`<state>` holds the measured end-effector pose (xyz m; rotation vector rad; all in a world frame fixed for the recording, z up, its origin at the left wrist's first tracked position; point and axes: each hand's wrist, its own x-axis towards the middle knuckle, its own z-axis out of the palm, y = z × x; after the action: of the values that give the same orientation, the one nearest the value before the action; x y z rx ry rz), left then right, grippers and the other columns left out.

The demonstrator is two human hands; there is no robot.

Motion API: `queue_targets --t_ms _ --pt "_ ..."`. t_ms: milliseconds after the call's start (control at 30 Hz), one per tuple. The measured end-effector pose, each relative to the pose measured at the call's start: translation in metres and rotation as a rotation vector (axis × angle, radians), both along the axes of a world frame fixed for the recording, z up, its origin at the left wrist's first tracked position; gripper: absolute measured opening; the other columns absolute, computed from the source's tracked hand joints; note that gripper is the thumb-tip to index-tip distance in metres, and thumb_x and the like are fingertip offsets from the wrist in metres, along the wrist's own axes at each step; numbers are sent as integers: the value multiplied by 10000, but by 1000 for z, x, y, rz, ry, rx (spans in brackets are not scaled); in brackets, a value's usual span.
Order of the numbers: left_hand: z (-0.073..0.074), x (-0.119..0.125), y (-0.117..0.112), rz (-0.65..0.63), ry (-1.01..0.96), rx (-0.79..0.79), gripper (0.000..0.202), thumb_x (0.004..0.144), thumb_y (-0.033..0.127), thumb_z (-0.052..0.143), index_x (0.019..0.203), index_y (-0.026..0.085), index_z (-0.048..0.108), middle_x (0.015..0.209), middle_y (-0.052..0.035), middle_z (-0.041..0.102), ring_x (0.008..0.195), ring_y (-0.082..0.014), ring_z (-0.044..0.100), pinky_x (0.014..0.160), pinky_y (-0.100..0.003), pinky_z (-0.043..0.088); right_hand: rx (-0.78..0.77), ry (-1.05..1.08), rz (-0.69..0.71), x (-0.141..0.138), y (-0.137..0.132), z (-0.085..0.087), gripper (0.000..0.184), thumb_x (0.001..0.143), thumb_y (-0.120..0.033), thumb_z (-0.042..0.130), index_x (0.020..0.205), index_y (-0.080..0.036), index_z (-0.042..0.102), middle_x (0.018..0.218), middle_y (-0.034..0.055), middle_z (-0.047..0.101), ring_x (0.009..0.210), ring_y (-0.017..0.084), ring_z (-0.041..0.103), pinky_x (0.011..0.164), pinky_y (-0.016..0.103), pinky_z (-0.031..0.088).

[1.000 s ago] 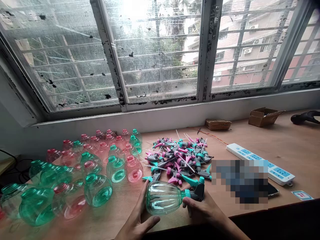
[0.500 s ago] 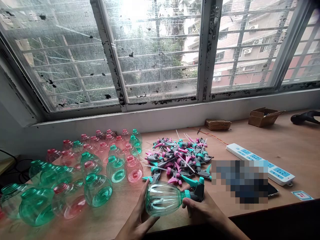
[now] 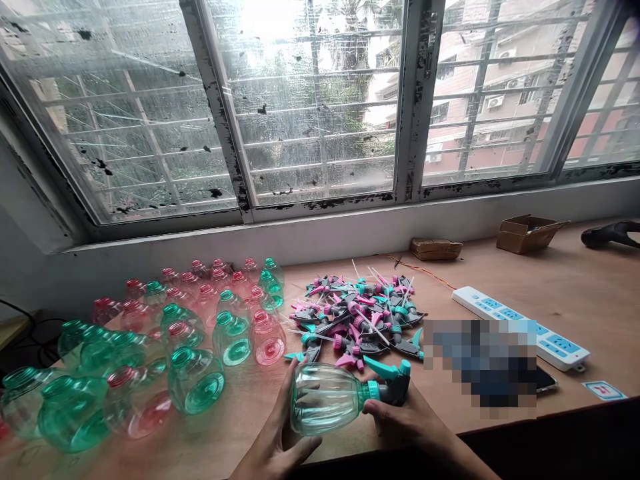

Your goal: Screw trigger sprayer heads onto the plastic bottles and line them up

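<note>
A clear green plastic bottle [image 3: 327, 399] lies on its side near the table's front edge. My left hand [image 3: 280, 437] wraps round its base end. A teal and grey trigger sprayer head [image 3: 391, 385] sits on the bottle's neck, and my right hand [image 3: 400, 420] grips it there with curled fingers. Just behind lies a heap of loose pink and teal sprayer heads [image 3: 360, 313] with white tubes sticking out.
Several green and pink bottles without heads [image 3: 165, 340] crowd the left of the wooden table [image 3: 575, 293]. A white power strip [image 3: 545, 333] and a blurred patch lie at right. Two small cardboard boxes [image 3: 525, 233] and a dark tool [image 3: 613, 233] sit by the window wall.
The bottle has turned slightly in my hands and my left fingers have shifted on its base. The sprayer head stays on the neck.
</note>
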<state>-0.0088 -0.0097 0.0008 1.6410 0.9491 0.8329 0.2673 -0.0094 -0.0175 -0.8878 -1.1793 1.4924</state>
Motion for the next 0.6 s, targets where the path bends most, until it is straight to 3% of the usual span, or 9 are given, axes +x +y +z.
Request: queue_targets --t_ms 200,367,500,600 --pt "0 -1 -1 1 12 11 1036 915 466 700 1612 373 -60 1744 -46 86 1580 -342 182 1278 -539 149 -10 22 25 1 -2 2 489 746 -428 889 1114 -215 647 712 -30 702 541 131 591 556 273 512" --pt "-2 -1 1 -8 11 14 975 943 425 677 1619 377 -25 1736 -52 152 1578 -327 197 1280 -519 188 10 -31 6 1 -1 3 469 733 -485 881 1018 -185 662 695 -3 726 506 143 617 530 284 521" --pt "-10 -1 4 -10 3 109 861 963 428 642 1617 407 82 1744 -23 110 1590 -331 128 1281 -522 187 2 -33 -15 0 -1 1 527 688 -552 886 972 -185 637 694 18 751 491 155 633 504 291 540" --pt "-13 -1 4 -12 -25 93 901 956 441 647 1619 402 38 1744 -36 106 1589 -342 126 1276 -536 196 7 -26 -20 -1 0 0 519 687 -552 886 955 -189 629 677 11 746 474 146 624 488 280 533"
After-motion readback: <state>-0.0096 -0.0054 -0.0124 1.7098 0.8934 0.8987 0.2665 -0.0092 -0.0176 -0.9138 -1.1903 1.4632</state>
